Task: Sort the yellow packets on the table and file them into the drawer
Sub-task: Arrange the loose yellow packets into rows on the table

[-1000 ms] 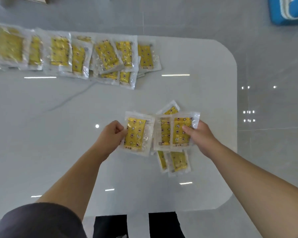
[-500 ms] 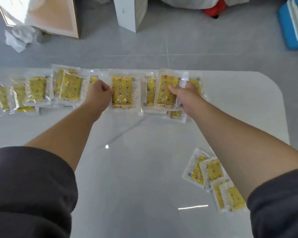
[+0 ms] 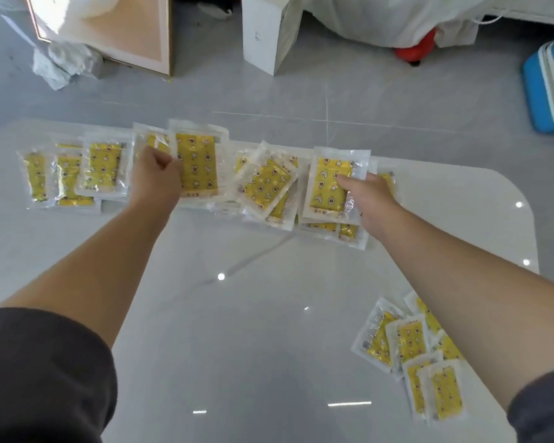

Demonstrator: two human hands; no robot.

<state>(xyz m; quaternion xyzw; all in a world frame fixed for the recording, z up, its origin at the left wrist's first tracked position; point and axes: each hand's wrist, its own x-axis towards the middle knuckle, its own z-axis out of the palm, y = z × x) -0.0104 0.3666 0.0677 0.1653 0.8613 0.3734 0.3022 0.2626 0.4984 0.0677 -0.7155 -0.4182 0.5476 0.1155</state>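
Several yellow packets in clear wrappers lie in a row (image 3: pixel 100 169) along the far edge of the white table (image 3: pixel 237 330). My left hand (image 3: pixel 155 179) pinches one packet (image 3: pixel 196 166) by its left edge, lifted above the row. My right hand (image 3: pixel 370 196) grips another packet (image 3: pixel 328 183) at its right side, over the right end of the row. A tilted packet (image 3: pixel 264 185) lies between my hands. A small pile of packets (image 3: pixel 410 350) sits near the right front edge, partly hidden by my right forearm. No drawer is in view.
Beyond the table on the grey floor stand a framed board (image 3: pixel 115 30), a white box (image 3: pixel 266 33), a white covered bundle (image 3: pixel 387 17) with something red (image 3: pixel 416 49) under it, and a blue box (image 3: pixel 550 87) at the right edge.
Both hands carried a packet each from the near right pile out to the far row. The head has tilted up, so the far floor and its objects now show.
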